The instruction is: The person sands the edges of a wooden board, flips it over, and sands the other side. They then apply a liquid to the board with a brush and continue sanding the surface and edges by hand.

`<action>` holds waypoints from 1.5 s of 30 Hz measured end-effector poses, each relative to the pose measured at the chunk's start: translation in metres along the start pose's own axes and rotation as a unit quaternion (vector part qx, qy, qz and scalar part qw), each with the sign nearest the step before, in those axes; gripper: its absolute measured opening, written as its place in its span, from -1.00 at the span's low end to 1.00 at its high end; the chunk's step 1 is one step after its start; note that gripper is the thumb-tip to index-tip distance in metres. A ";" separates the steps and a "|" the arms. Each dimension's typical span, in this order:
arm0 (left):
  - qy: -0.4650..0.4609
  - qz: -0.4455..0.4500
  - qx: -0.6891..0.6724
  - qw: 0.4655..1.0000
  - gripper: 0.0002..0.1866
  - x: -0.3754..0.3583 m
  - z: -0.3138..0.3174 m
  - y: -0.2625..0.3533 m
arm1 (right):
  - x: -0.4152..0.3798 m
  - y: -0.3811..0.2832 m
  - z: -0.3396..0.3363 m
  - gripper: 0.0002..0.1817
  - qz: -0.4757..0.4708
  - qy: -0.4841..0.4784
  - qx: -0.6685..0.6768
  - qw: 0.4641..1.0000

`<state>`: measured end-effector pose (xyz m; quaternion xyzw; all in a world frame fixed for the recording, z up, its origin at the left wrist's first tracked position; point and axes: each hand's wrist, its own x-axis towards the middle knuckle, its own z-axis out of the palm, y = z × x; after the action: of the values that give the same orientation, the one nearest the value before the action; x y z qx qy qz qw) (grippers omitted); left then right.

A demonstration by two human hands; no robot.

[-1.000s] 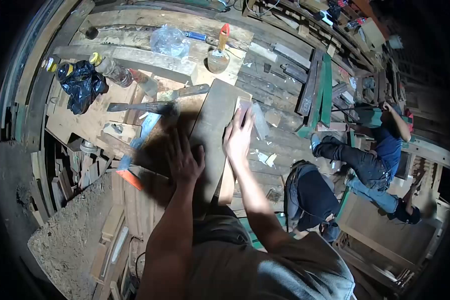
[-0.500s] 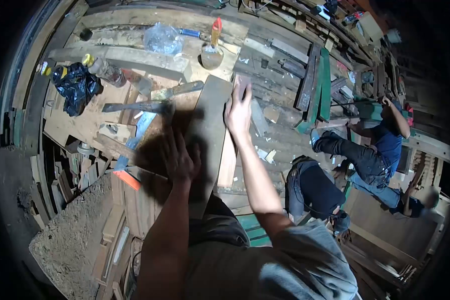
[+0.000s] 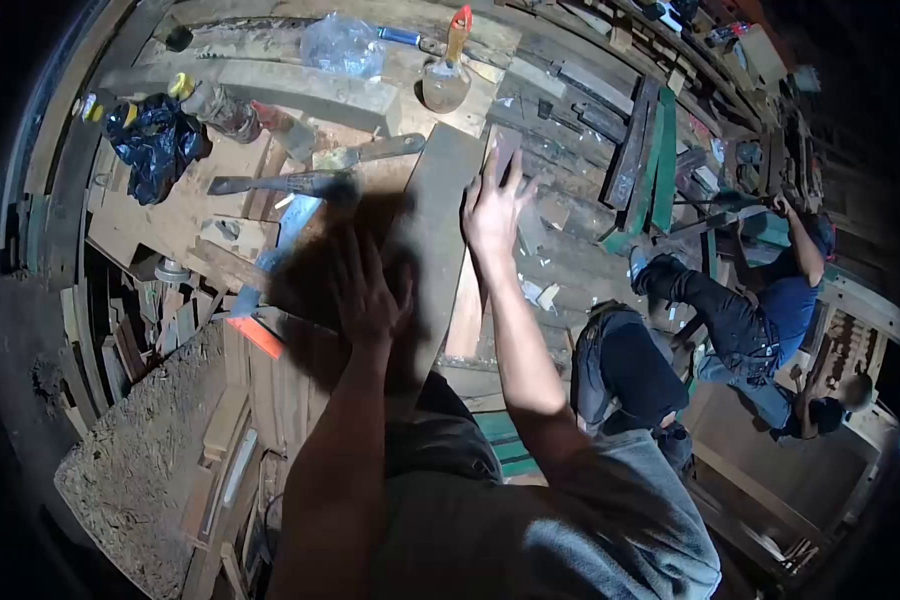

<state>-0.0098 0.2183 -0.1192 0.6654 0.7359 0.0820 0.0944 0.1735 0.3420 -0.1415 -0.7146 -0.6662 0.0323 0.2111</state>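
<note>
A wide grey-brown wooden board (image 3: 438,185) lies lengthwise in front of me, its near end close to my body. My left hand (image 3: 372,295) is in deep shadow at the board's left side, fingers stretched out and thumb apart. Along the right side, my right hand (image 3: 494,215) rests with spread fingers over a narrow lighter wood strip (image 3: 466,315), its inner edge right at the board. Beyond my left hand lie a dark-bladed tool (image 3: 270,184) and a wooden-handled tool (image 3: 385,148). Neither hand is wrapped round anything.
A round-bottomed glue bottle (image 3: 445,85) with a red tip stands at the back, near a clear plastic bag (image 3: 342,48). A black plastic bag (image 3: 155,150) sits at left by a bottle (image 3: 220,110). Several people, one in blue (image 3: 790,300), work at right among timber.
My right hand's fingers have spread wider, and the hand sits slightly farther from the board's edge. My left hand stays flat in the shadow. The view has shifted a little.
</note>
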 end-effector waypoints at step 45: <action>0.018 -0.015 -0.067 0.997 -0.25 0.049 0.001 0.006 | -0.063 -0.003 -0.014 -0.29 0.032 -0.010 0.170 0.985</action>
<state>-0.0087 0.2676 -0.1205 0.6450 0.7402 0.1416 0.1268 0.1684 0.2772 -0.1423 -0.6887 -0.6301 0.1592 0.3215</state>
